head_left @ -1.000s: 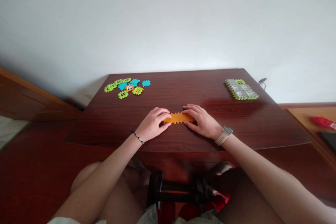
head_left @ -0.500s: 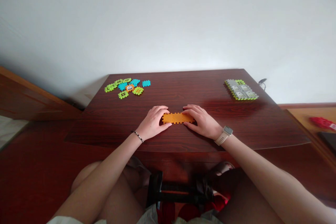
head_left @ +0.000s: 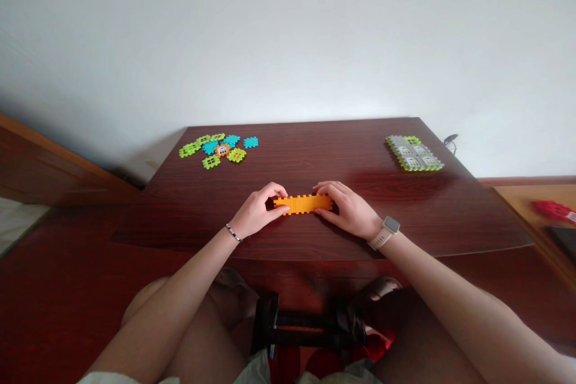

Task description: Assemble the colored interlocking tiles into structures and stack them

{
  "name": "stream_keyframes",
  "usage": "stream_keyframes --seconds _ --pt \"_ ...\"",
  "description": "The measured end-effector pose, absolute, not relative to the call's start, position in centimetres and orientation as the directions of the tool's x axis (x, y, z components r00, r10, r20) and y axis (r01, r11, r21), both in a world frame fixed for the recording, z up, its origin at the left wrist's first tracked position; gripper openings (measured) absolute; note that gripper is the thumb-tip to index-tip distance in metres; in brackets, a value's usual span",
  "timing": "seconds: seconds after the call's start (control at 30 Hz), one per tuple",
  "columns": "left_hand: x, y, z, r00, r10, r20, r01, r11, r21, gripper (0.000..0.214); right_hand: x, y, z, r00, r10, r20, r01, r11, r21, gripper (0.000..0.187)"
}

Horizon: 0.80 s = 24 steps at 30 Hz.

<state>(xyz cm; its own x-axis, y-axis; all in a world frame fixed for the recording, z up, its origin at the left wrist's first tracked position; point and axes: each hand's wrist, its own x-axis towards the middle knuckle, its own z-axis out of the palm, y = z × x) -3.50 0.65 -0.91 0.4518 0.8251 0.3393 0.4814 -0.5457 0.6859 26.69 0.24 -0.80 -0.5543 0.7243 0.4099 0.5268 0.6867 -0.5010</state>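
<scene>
Our left hand (head_left: 257,212) and right hand (head_left: 347,211) grasp the orange plastic strip (head_left: 302,204) by its two ends, holding it steady and low over the dark wooden table (head_left: 310,156) directly before us.

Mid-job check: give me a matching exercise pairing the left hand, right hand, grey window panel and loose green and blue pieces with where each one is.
1. Left hand
2. Right hand
3. Grey-and-green plastic panel with printed windows
4. Loose green and blue plastic pieces

A. Far right of the dark wooden table
B. Right end of the orange plastic interlocking strip
C. Far left of the table
D. Left end of the strip

1-D; 2-B; 3-A; 4-C
</scene>
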Motion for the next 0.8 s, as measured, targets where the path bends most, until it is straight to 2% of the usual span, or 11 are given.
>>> stream_keyframes --seconds 0.17,0.33,0.6,0.8 --pt "-3.1 -0.2 -0.5 0.438 0.806 0.397 0.430 -0.576 0.695 0.010 26.6 -0.2 -0.1 -0.581 0.687 0.437 0.469 0.721 -0.509 0.006" --pt "-2.4 -0.6 -0.4 0.521 0.744 0.419 0.457 -0.657 0.600 0.005 26.6 -0.3 0.0 -0.601 0.678 0.422 0.460 0.726 -0.511 0.009" --pt "-2.1 -1.1 -0.3 0.552 0.664 0.504 0.508 -0.747 0.428 0.006 26.5 -0.4 0.3 -0.619 0.670 0.411 0.433 0.727 -0.533 0.019" --pt "-1.9 -1.4 -0.2 0.570 0.624 0.536 0.490 -0.781 0.388 0.008 26.6 -0.5 0.4 -0.626 0.649 0.432 0.404 0.744 -0.532 0.020"
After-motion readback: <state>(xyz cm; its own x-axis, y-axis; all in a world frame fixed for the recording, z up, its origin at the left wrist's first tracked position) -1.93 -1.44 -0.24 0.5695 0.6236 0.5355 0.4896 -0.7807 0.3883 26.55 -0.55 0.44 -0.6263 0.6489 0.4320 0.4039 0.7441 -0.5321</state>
